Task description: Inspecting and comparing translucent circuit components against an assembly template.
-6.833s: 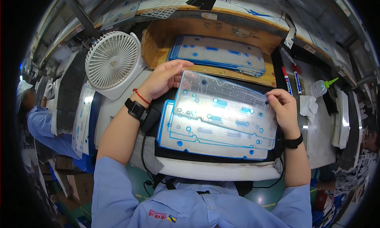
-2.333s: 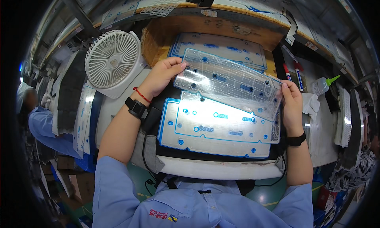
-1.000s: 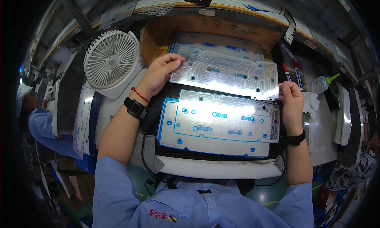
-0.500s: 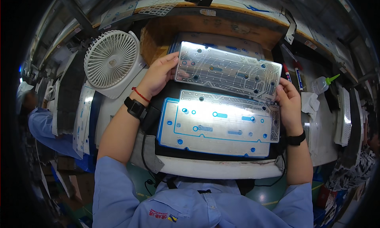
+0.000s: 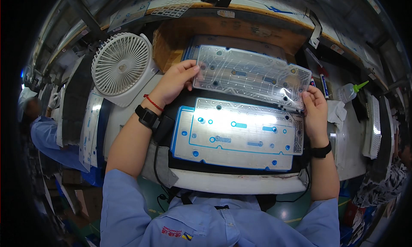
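Observation:
Between my two hands hangs a clear, flexible circuit sheet (image 5: 253, 77) with fine pale traces, small dots and several holes. My left hand (image 5: 178, 77) pinches its left end. The fingers of my right hand (image 5: 314, 104) are closed on its lower right corner. Below it, nearer me, similar clear sheets lie on a flat stack of plates (image 5: 240, 159) with blue outlines and blue-ringed holes. The top sheet there sits shifted up and to the right of the blue-edged plate. Bright glare hides part of that stack's middle.
A white fan (image 5: 121, 64) stands at the left. Behind the held sheet, a wooden box (image 5: 171, 43) contains more blue-edged sheets. At the right are markers (image 5: 324, 86), a green-tipped squeeze bottle (image 5: 346, 92) and a crumpled white cloth (image 5: 336, 113). Another person's blue sleeve (image 5: 45, 133) shows far left.
The held sheet has shifted slightly to the right and tilted, so its bright reflection has faded and it looks more see-through. Both hands keep their grip, and the stack stays put.

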### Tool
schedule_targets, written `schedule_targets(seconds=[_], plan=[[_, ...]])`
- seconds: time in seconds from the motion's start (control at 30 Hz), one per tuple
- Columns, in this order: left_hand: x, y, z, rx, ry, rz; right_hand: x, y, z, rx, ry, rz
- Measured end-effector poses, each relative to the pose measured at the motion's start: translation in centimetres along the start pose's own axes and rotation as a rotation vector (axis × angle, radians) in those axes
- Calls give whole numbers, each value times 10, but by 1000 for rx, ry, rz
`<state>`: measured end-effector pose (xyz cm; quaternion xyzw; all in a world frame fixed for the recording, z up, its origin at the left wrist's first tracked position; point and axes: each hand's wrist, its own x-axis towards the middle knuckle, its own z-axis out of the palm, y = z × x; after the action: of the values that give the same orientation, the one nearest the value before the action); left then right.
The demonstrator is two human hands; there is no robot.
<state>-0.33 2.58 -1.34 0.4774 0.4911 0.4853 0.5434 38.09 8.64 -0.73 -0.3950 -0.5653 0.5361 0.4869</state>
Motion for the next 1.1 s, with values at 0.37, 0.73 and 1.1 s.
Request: schedule_targets(seconds=[0.37,0.73,1.1], plan=[[2,-4,-7,-159,116,18,1,0,1,3,-56,63],[0,6,2,-165,119,30,-5,-8,2,-475,-393,7],[-6,6,3,170,-114,-25,-3,-3,1,-310,-158,-6]])
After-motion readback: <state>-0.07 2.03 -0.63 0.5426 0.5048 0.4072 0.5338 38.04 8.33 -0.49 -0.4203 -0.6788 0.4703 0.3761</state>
